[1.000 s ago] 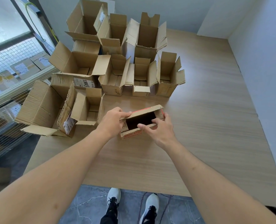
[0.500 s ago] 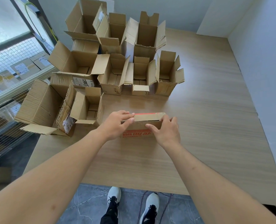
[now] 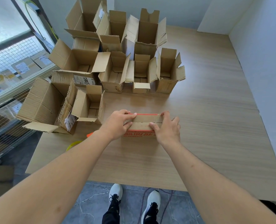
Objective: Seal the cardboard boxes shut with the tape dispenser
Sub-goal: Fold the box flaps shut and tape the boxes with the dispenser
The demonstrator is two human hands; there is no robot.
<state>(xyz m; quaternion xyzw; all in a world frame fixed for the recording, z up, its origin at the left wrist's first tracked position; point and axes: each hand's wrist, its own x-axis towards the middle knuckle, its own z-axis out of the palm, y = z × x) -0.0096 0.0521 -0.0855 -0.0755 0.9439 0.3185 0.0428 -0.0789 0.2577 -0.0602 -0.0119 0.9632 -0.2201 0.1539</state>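
A small cardboard box (image 3: 143,122) with red trim and red print stands on the wooden table (image 3: 206,118) in front of me. Its two top flaps lie folded flat and meet in a seam along the middle. My left hand (image 3: 118,125) presses fingers and thumb down on the flaps at the box's left end. My right hand (image 3: 168,128) wraps the right end, thumb on the near flap, fingers curled over the far edge. An orange and yellow object (image 3: 89,135) peeks out beside my left forearm; too little of it shows to name it.
Several open cardboard boxes (image 3: 113,75) with raised flaps crowd the far left of the table, the nearest one (image 3: 87,105) just left of my left hand. A white wall (image 3: 263,70) borders the right side. My shoes (image 3: 116,191) show below the near edge.
The small box's flaps stood open a second ago with the dark inside showing. Both hands have folded them down, and the box now sits flat with its top shut.
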